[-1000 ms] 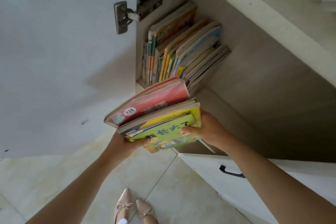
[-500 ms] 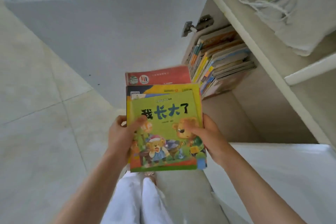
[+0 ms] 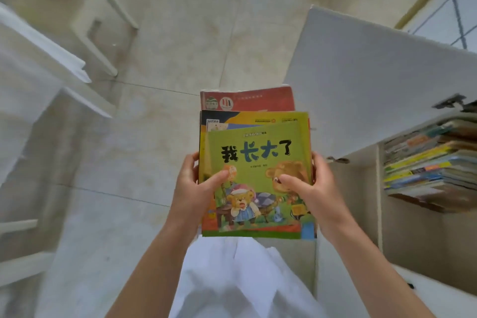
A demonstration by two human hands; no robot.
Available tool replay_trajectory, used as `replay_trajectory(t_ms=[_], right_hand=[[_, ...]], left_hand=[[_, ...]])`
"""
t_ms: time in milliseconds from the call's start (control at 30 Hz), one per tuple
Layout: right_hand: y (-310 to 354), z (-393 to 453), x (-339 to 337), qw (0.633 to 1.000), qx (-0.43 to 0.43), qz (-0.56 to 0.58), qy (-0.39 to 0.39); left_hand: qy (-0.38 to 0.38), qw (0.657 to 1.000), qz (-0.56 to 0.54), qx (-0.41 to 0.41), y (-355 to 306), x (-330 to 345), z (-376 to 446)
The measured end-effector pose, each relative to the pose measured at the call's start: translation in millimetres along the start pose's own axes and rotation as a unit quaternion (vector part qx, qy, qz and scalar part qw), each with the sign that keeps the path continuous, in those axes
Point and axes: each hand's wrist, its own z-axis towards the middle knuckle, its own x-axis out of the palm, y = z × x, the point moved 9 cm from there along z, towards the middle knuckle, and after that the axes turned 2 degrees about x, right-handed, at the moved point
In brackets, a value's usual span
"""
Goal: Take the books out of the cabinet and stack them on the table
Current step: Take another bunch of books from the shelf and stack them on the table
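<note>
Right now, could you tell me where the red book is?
In the head view, the red book sits centre frame at the bottom of the small stack held by the left hand and right hand, its top edge showing beyond the green book.

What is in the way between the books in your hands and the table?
Nothing visible. Both hands, left hand and right hand, hold the picture books over bare floor; the white table is off to the left.

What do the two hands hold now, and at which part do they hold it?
Both hold a small pile of books: the left hand at its left edge, the right hand at its right edge, thumbs on the green top cover.
</note>
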Motion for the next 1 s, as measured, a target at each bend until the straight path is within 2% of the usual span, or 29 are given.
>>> replay_trajectory(t_ms=[167,300,400,533,767,1000], right_hand=[[33.0,-3.3,94.2,0.994,-0.038,-0.06,0.089],[44.8,-13.6,190.3,0.976,-0.074,-0.128,0.162],[54.6,-23.3,259.0,0.955,-0.138,-0.19,0.182],[57.0,-41.7,355.5,0.927,-0.181,-0.253,0.211],[42.9,-80.6,511.5,0.894,-0.209,-0.281,0.28],[47.0,-103.1,622.2,0.839,-0.254,-0.325,0.355]], left_hand=[[-0.111,0.993,-0.024,0.033,-5.2,-90.0,-22.5],[-0.221,0.972,-0.058,0.047,1.4,-180.8,-46.1],[-0.287,0.953,-0.08,0.05,7.4,-243.9,-64.0],[-0.337,0.933,-0.119,0.042,20.6,-326.1,-83.7],[-0.42,0.9,-0.119,0.018,51.4,-468.9,-111.4],[-0.506,0.854,-0.116,0.023,55.1,-549.7,-133.2]])
